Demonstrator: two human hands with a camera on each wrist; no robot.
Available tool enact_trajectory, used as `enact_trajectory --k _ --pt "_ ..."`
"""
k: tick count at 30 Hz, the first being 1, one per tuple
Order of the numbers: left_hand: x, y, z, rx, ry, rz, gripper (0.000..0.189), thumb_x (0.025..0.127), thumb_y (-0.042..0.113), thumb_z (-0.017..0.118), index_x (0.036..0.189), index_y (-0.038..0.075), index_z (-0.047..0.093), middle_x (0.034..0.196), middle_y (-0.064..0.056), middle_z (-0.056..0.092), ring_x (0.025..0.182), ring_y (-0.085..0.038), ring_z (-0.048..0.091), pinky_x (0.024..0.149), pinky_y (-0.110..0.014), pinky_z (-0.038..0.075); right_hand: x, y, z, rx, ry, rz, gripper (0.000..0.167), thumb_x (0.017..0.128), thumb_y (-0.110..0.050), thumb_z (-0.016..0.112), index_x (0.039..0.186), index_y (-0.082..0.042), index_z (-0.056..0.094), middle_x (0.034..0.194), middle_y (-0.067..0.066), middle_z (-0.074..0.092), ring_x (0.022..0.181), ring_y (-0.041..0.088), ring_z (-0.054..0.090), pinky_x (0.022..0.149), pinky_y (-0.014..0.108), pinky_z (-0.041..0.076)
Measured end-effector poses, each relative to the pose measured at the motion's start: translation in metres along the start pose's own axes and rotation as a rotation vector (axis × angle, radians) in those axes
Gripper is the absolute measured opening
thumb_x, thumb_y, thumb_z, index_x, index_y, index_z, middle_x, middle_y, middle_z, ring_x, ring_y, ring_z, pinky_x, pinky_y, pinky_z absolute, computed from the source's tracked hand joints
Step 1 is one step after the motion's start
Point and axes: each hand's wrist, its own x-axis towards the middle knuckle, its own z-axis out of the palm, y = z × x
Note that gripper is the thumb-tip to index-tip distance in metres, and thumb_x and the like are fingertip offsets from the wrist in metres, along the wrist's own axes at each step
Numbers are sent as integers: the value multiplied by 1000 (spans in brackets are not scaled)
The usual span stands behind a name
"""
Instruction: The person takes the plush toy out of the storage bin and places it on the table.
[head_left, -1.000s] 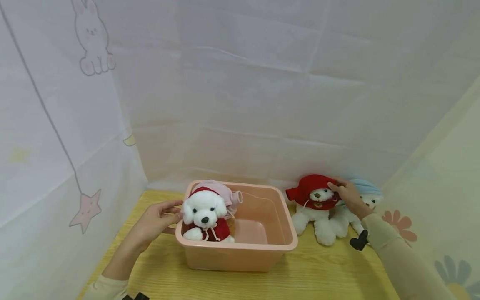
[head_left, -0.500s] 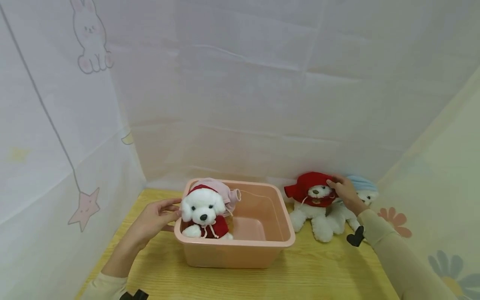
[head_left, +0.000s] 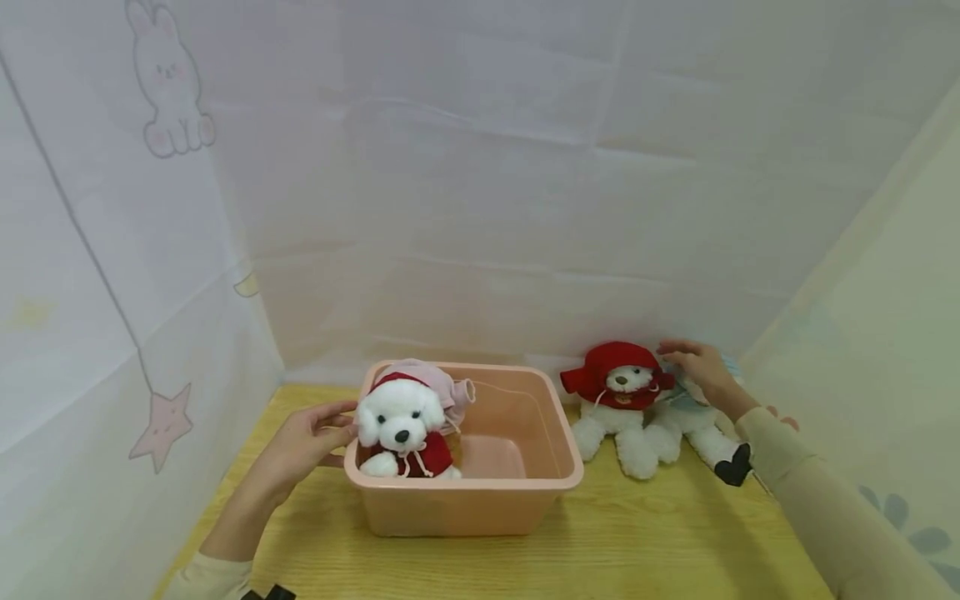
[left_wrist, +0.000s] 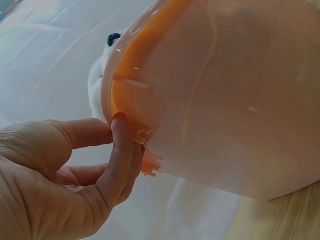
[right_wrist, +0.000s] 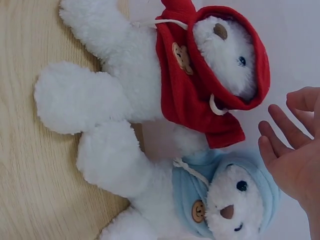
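Gripping the left rim of a pink plastic basin point(head_left: 457, 510), the left hand point(head_left: 296, 450) has its thumb and index finger closed on the lip, as the left wrist view confirms. The basin stands upright on a wood-grain tabletop point(head_left: 450, 571). Inside, at the left end, is a white plush dog point(head_left: 399, 425) in a red hooded top, head above the rim. Behind it, also in the basin, is a pink garment point(head_left: 433, 382) with one sleeve pointing right. The right hand point(head_left: 703, 371) is raised, fingers extended and spread, holding nothing. It is beside the head of a white plush toy in a light blue hoodie point(right_wrist: 234, 200); contact with the hood cannot be determined. To its left, just beside the fingertips, sits a white plush toy in a red hoodie point(head_left: 617, 377) with a bear patch. Both toys sit right of the basin, legs touching. Pale wall sheeting point(head_left: 465, 200) behind bears a printed rabbit point(head_left: 174, 100) and pink star point(head_left: 162, 427).
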Motion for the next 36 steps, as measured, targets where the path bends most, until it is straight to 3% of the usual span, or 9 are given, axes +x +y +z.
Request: enact_trajectory --k 4,10,14,19,27,32,36 --pt "0 0 0 4 0 0 65 98 24 73 149 -3 44 129 -24 56 110 -33 64 80 -41 61 -9 -9 -2 6 -15 -24 50 109 -28 51 148 4 46 149 28 44 133 43 42 109 68 30" --pt "0 -1 1 3 -10 1 65 98 25 72 149 -4 44 129 -25 56 111 -33 64 80 -41 61 -28 -29 7 -80 -56 -94 46 109 -29 51 147 -2 50 150 24 45 131 42 45 103 66 38" --pt "0 -2 1 5 -11 2 65 98 24 72 149 -5 43 128 -25 56 111 -33 64 80 -41 61 -41 -48 19 -142 -81 -139 42 108 -28 55 143 -4 55 145 22 51 126 38 50 97 54 48" --pt "0 -1 0 10 -14 8 64 99 23 71 149 -5 43 127 -26 56 110 -33 64 80 -41 61 -58 -71 38 -201 -86 -255 38 107 -26 58 138 -5 60 137 19 59 119 35 58 88 35 54" --pt "1 -2 -1 20 -20 17 65 99 25 72 149 -5 43 127 -26 56 110 -33 64 80 -41 61 -73 -89 68 -210 -67 -358 29 104 -18 63 131 -6 66 125 14 66 110 32 62 85 24 54" --pt "0 -1 -2 27 -15 11 66 99 26 72 150 -4 43 127 -25 56 110 -33 64 79 -41 61 -80 -94 84 -148 -78 -372 26 103 -15 65 127 -6 67 118 13 67 97 21 70 80 29 59" --pt "-1 -1 -1 22 -16 11 65 99 25 71 150 -3 43 128 -25 56 110 -32 65 80 -41 61 -87 -102 95 -114 -112 -375 27 103 -17 65 128 -8 66 122 10 65 102 22 67 86 34 58"
